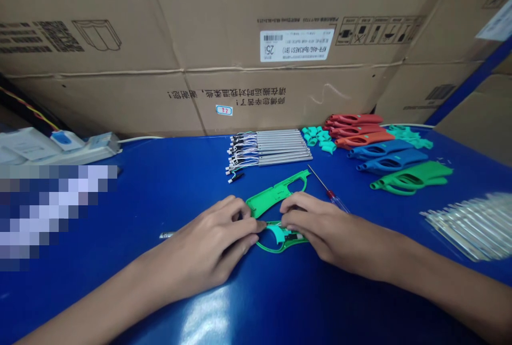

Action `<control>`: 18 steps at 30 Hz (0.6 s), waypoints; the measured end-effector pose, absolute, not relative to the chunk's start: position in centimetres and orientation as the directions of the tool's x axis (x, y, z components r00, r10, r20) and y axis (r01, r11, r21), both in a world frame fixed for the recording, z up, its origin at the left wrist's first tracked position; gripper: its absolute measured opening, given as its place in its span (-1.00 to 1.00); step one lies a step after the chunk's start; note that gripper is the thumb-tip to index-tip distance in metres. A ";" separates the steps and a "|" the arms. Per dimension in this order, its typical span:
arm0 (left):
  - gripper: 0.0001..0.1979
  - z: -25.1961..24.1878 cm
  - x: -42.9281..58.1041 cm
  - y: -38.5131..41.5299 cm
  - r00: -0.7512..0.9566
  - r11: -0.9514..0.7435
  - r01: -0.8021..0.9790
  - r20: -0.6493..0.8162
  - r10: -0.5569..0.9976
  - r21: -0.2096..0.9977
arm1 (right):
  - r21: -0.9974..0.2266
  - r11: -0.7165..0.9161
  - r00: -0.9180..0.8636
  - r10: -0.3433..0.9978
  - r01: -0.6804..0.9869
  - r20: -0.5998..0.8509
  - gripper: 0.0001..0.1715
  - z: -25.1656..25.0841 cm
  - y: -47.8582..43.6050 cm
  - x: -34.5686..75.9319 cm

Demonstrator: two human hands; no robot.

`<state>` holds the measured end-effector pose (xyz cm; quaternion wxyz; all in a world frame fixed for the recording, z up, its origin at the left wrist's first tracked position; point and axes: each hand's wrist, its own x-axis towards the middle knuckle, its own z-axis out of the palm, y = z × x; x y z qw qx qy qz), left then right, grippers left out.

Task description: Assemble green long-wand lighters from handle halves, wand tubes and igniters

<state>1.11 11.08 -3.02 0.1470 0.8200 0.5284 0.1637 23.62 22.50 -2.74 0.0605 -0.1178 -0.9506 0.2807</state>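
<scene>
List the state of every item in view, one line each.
Left hand: gripping the green plastic shell
Right hand: gripping the same shell
Green plastic shell: lifted slightly, unclosed, teal piece at its lower part
Screwdriver: lying on the blue table
Wired metal tubes: lined up side by side
Red plastic shells: lying in a row

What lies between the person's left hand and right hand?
In the head view, a green plastic shell and, below it, a second green shell with a teal piece lie between the left hand and right hand.
</scene>
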 end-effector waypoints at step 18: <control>-0.71 -3.6 1.7 11.2 0.363 -0.398 0.820 0.164 0.917 0.412 | -0.500 0.858 -0.958 0.232 0.119 0.171 -0.71 -3.6 22.4 23.2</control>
